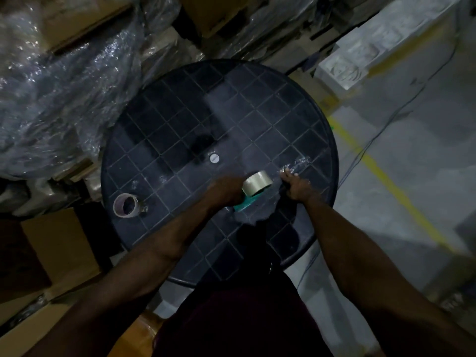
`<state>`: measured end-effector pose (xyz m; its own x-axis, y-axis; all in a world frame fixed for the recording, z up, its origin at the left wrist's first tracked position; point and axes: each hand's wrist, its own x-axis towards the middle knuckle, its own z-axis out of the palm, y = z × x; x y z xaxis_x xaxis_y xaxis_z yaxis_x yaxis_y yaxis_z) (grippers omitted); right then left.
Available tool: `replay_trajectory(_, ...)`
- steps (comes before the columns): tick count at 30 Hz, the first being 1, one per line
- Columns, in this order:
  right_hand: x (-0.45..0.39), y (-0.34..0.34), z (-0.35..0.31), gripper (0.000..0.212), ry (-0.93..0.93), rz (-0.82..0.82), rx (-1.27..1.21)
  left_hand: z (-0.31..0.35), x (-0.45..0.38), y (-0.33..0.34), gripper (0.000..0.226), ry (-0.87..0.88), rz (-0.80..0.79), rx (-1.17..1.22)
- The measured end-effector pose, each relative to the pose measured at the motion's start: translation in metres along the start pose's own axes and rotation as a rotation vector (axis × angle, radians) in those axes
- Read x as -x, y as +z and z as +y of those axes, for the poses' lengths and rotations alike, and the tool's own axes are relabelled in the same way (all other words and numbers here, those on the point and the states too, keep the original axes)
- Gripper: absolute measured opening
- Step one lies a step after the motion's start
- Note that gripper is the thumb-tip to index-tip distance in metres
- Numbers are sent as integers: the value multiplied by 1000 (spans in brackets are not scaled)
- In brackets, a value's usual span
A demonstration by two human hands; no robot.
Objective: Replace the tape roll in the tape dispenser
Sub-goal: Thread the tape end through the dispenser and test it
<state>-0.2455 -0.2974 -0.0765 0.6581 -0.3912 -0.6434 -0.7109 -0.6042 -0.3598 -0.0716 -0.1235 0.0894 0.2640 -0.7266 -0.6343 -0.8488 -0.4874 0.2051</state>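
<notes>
Teal plastic of the tape dispenser [243,203] shows under my left hand [226,190], which grips it on the round gridded black table [180,140]. Its glossy tape roll [257,183] sits mounted. My right hand [296,188] pinches crinkled clear tape [296,163]. 1 empty cardboard core [126,205] lies well apart.

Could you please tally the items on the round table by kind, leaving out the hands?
Tape rolls: 2, a full roll on the dispenser and a nearly used-up roll lying apart at the left.
Tape dispensers: 1, teal.
Loose clear film or tape: 1.
Total: 4.
</notes>
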Motion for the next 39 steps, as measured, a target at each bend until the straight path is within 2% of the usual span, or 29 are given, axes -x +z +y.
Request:
replay_trajectory(3,3,-1,-1,76,-1,3,20,-13,8,-11,29,39,53,239)
replay_trajectory(5,2,2,-2,78,9,-22,40,-14,9,-18,24,6,106,431)
replay_trajectory(7,-3,-4,-2,79,19,-31,2,-12,7,-25,12,-70,137,730)
replay_trajectory(10,5,-10,-7,78,-5,1,-111,-18,4,-21,11,-193,165,1178)
replay_trajectory(14,30,7,-24,65,-21,254,-365,-34,3,-2,23,-222,145,1545)
replay_trajectory(17,47,44,-43,48,125,388,-578,-45,9,13,19,-313,77,1773)
replay_trajectory(19,58,68,-60,36,227,416,-682,-52,16,23,17,-366,48,1872)
replay_trajectory(23,59,107,-95,22,359,298,-948,-67,28,50,19,-405,65,1955)
replay_trajectory(27,68,95,-149,23,277,114,-1165,-69,42,66,4,-328,32,2079)
replay_trajectory(30,74,76,-184,21,202,-47,-1260,-68,49,81,6,-314,8,2144)
replay_trajectory(36,75,63,-226,24,197,-46,-1485,-65,60,102,13,-218,-26,2296)
replay_trajectory(39,79,62,-228,14,159,-61,-1480,-72,65,112,13,-109,-54,2318)
